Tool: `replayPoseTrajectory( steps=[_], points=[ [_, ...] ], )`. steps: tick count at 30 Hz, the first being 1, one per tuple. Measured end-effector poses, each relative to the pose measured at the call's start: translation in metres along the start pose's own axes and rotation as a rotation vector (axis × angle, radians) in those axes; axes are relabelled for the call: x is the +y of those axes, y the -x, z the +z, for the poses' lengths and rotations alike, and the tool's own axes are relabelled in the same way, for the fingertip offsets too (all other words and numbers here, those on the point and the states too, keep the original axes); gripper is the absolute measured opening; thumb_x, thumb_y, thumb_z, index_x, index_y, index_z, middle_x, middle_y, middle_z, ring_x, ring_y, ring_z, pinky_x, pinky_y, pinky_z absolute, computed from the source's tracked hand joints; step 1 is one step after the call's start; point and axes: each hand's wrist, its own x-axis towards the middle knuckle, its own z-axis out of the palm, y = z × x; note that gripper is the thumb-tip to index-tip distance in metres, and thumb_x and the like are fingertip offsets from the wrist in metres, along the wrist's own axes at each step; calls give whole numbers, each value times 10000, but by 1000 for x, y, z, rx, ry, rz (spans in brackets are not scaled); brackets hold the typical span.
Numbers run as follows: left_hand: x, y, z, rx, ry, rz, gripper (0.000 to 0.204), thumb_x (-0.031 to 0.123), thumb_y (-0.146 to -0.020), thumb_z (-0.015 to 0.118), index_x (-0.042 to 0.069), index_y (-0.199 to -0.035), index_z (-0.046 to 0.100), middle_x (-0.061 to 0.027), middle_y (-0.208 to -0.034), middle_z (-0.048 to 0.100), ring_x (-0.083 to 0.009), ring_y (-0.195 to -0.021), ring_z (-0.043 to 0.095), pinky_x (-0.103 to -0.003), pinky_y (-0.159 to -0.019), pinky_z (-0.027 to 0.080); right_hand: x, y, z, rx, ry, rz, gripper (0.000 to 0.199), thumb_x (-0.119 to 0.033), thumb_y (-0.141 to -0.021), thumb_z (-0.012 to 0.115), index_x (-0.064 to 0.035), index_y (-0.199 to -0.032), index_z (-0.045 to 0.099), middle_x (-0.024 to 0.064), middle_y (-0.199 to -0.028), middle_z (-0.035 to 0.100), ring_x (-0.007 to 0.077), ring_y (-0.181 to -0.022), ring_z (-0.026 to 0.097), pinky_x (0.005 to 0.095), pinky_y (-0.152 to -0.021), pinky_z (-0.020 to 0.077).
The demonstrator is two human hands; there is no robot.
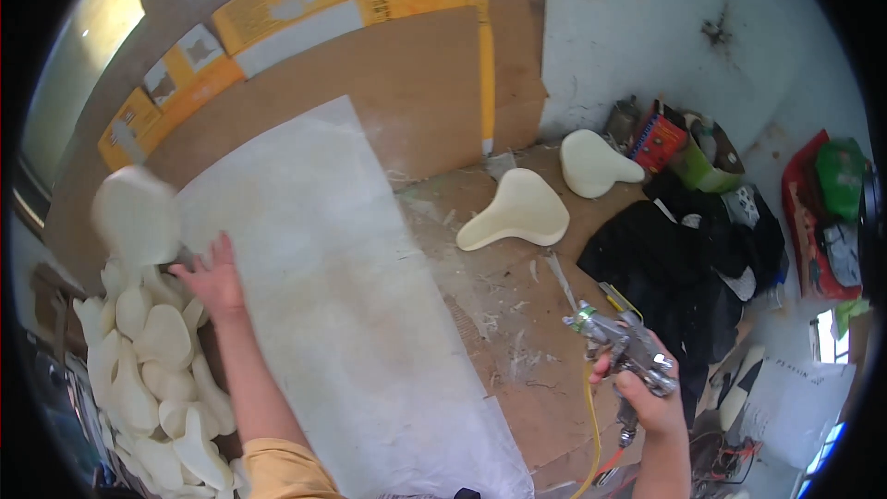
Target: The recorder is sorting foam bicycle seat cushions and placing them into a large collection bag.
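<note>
My left hand point(214, 282) is at the left edge of a white sheet point(323, 249), its fingers spread and nothing in them. Just beyond its fingertips a cream foam saddle pad point(139, 214) is smeared by motion, above a pile of similar pads point(162, 379). Whether the fingers touch that pad I cannot tell. On the right, my right hand point(654, 397) is wrapped round a metal spray gun point(628, 346) with its nozzle toward the left. A yellow hose point(591, 425) and an orange hose run down near its handle.
Two cream saddle pads, one nearer point(519, 212) and one farther point(599, 164), lie on the cardboard-covered surface point(499, 314). Black cloth point(647, 249) is heaped at right, before a green container point(707, 162). Upright cardboard point(425, 92) with yellow strips stands behind.
</note>
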Motion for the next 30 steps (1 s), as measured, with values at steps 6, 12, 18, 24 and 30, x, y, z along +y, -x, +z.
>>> replayPoseTrajectory(
  steps=[6, 12, 18, 24, 30],
  points=[
    [-158, 8, 9, -297, -860, -419, 455, 288, -855, 607, 81, -1243, 491, -110, -1171, 578, -265, -1026, 567, -400, -898, 456, 34, 12, -34, 63, -33, 106, 555, -131, -794, 690, 40, -1261, 445, 71, -912, 611, 147, -833, 594, 296, -785, 492],
    [-399, 61, 17, -512, -1531, -418, 410, 228, -744, 675, 14, -1084, 596, -70, -1014, 633, -219, -943, 587, -325, -809, 477, 44, 39, -75, 58, 16, 183, 536, -82, -810, 673, 26, -1282, 445, 71, -937, 615, 126, -859, 594, 266, -789, 484],
    [-459, 100, 2, -676, -1733, -809, 471, 173, -708, 676, -8, -1128, 564, -137, -1047, 635, -277, -916, 630, -396, -774, 512, 41, 65, -105, 116, 73, 269, 511, -36, -812, 657, 30, -1273, 444, 68, -943, 615, 122, -867, 597, 251, -803, 482],
    [-341, 147, 8, -254, -1166, -885, 428, 90, -727, 613, 79, -1144, 518, -94, -1012, 613, -242, -867, 616, -398, -719, 510, 16, 58, -87, 109, 46, 183, 553, -75, -787, 678, 38, -1270, 434, 87, -957, 611, 142, -873, 598, 282, -792, 494],
    [-230, 130, -5, -150, -1160, -608, 403, 96, -747, 608, 53, -1129, 488, -93, -1065, 572, -213, -876, 592, -371, -676, 501, -22, 59, -23, 157, 81, -49, 693, -297, -739, 747, 80, -1224, 427, 148, -869, 606, 187, -759, 598, 313, -664, 522]
  ],
)
